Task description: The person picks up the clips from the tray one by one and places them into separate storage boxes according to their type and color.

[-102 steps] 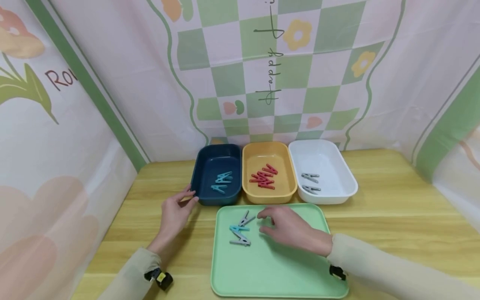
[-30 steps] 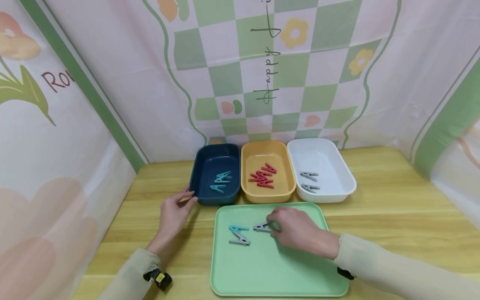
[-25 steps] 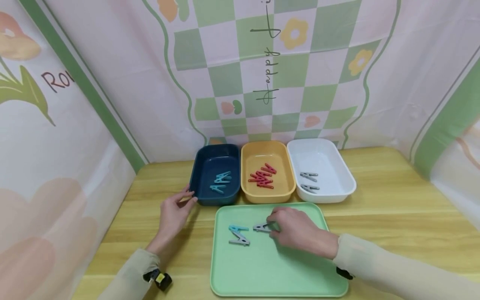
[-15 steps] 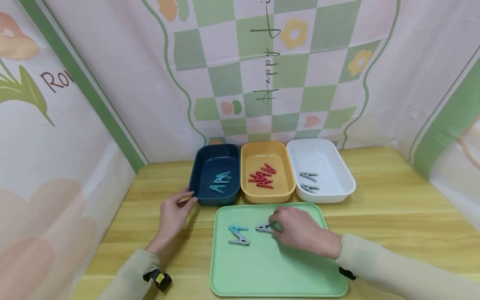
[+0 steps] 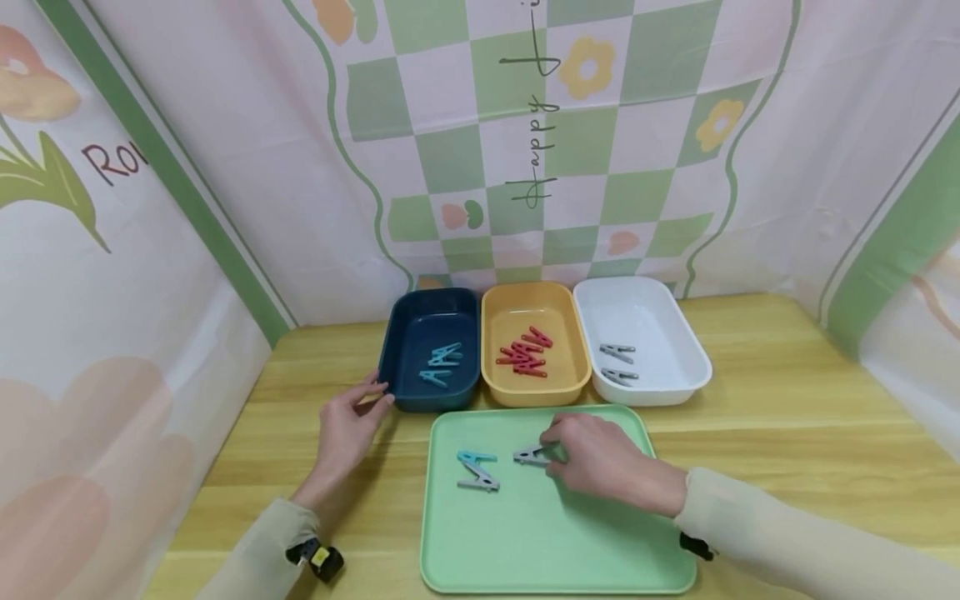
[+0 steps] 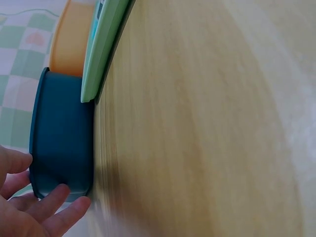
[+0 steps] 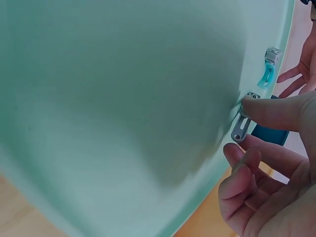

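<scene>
In the head view, my right hand [image 5: 600, 460] pinches a grey clothespin [image 5: 529, 455] over the upper part of the green tray [image 5: 555, 533]. The right wrist view shows thumb and index finger on this clothespin [image 7: 240, 129], the other fingers curled below. A light blue clothespin [image 5: 476, 457] and another grey clothespin [image 5: 480, 478] lie touching on the tray, left of that hand. At the near left corner of the navy bin [image 5: 438, 402], my left hand [image 5: 349, 433] rests its fingertips against the outer wall and rim; the left wrist view shows its fingers spread there.
Several light blue clothespins [image 5: 441, 363] lie in the navy bin. The yellow bin [image 5: 536, 398] beside it holds several red clothespins [image 5: 525, 354]. Two grey clothespins [image 5: 618, 364] are in the white bin [image 5: 675, 333]. All three bins stand behind the tray on the wooden table [image 5: 795, 450].
My right hand has taken hold of the upper grey clothespin and drawn it rightward, away from the light blue one. My left hand has stayed at the navy bin's corner.
</scene>
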Demonstrator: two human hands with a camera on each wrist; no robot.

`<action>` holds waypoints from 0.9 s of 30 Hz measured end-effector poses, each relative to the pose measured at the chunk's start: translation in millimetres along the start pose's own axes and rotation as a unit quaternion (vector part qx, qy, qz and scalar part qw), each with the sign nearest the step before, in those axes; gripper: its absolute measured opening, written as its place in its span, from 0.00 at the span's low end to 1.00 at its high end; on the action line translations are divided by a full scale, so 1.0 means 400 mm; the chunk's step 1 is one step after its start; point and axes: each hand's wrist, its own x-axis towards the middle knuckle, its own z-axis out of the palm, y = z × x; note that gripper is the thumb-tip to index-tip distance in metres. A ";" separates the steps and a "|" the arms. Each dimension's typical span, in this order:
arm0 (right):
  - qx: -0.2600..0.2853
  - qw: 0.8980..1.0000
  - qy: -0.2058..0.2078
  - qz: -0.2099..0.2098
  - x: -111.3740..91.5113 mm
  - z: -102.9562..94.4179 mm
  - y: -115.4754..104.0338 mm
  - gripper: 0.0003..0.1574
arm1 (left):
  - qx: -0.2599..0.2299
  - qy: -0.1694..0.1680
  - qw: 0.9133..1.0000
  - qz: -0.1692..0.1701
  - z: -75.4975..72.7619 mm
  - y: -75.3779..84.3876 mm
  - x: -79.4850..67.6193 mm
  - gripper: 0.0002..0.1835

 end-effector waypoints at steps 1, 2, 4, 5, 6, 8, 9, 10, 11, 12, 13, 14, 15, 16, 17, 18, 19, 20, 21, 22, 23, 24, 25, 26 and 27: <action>-0.001 1.000 0.001 0.004 -0.001 -0.001 0.000 0.17 | 0.001 0.000 1.000 0.001 0.000 0.000 0.000 0.14; 0.001 1.000 0.002 0.007 -0.002 -0.003 0.001 0.17 | 0.002 0.000 1.000 0.002 0.000 0.000 0.000 0.14; 0.009 1.000 0.004 0.012 -0.006 -0.006 0.003 0.17 | 0.006 -0.001 1.000 0.004 0.000 0.000 0.000 0.14; 0.015 1.000 0.005 0.014 -0.008 -0.008 0.004 0.17 | 0.008 -0.001 1.000 0.005 -0.001 0.000 0.000 0.14; 0.023 1.000 0.006 0.017 -0.010 -0.009 0.005 0.18 | 0.009 -0.002 1.000 0.005 -0.001 0.000 0.000 0.14; 0.034 0.999 0.008 0.021 -0.015 -0.012 0.008 0.19 | 0.010 -0.002 1.000 0.006 -0.001 0.000 0.000 0.14; 0.035 0.999 0.010 0.022 -0.019 -0.014 0.009 0.19 | 0.010 -0.002 1.000 0.007 -0.001 0.000 0.000 0.14; 0.036 0.999 0.014 0.023 -0.022 -0.015 0.011 0.20 | 0.011 -0.002 1.000 0.008 -0.001 -0.001 0.000 0.14; 0.037 0.999 0.018 0.023 -0.024 -0.016 0.013 0.21 | 0.011 -0.002 1.000 0.008 -0.001 -0.001 -0.001 0.14; 0.037 0.999 0.022 0.023 -0.027 -0.017 0.015 0.21 | 0.012 -0.001 1.000 0.009 -0.001 -0.001 -0.001 0.14; 0.037 0.999 0.027 0.020 -0.029 -0.018 0.018 0.22 | 0.013 0.000 1.000 0.009 -0.001 -0.001 0.000 0.14; 0.037 0.999 0.032 0.019 -0.030 -0.019 0.021 0.22 | 0.013 0.000 1.000 0.009 -0.001 -0.001 0.000 0.14; 0.038 0.998 0.036 0.017 -0.031 -0.019 0.024 0.22 | 0.012 0.000 1.000 0.008 -0.001 -0.001 0.000 0.14; 0.041 0.998 0.038 0.015 -0.032 -0.020 0.027 0.23 | 0.011 0.000 1.000 0.006 0.000 -0.001 0.000 0.14; 0.043 0.998 0.040 0.013 -0.033 -0.020 0.029 0.23 | 0.010 0.001 1.000 0.005 0.000 0.000 0.001 0.14; 0.045 0.998 0.041 0.013 -0.034 -0.020 0.031 0.23 | 0.009 0.001 1.000 0.005 0.000 0.000 0.001 0.14; 0.048 0.998 0.041 0.013 -0.035 -0.021 0.033 0.23 | 0.009 0.001 1.000 0.005 0.000 0.000 0.001 0.14; 0.050 0.998 0.041 0.014 -0.035 -0.022 0.034 0.23 | 0.008 0.002 1.000 0.005 0.001 0.000 0.001 0.14; 0.051 0.998 0.041 0.015 -0.036 -0.023 0.035 0.23 | 0.007 0.002 1.000 0.005 0.001 0.000 0.001 0.14; 0.053 0.998 0.040 0.016 -0.037 -0.024 0.035 0.23 | 0.007 0.003 1.000 0.004 0.000 0.000 0.001 0.14; 0.054 0.998 0.040 0.017 -0.038 -0.025 0.036 0.23 | 0.007 0.002 1.000 0.003 0.001 0.000 0.001 0.14; 0.055 0.998 0.040 0.018 -0.039 -0.026 0.036 0.23 | 0.007 0.002 1.000 0.002 0.001 0.000 0.002 0.14; 0.058 0.997 0.038 0.020 -0.040 -0.028 0.037 0.23 | 0.006 0.002 1.000 0.001 0.001 0.000 0.002 0.14; 0.059 0.997 0.037 0.021 -0.041 -0.029 0.037 0.22 | 0.005 0.002 1.000 0.000 0.002 0.001 0.002 0.14; 0.061 0.997 0.037 0.022 -0.042 -0.030 0.038 0.22 | 0.005 0.002 1.000 -0.002 0.002 0.001 0.003 0.14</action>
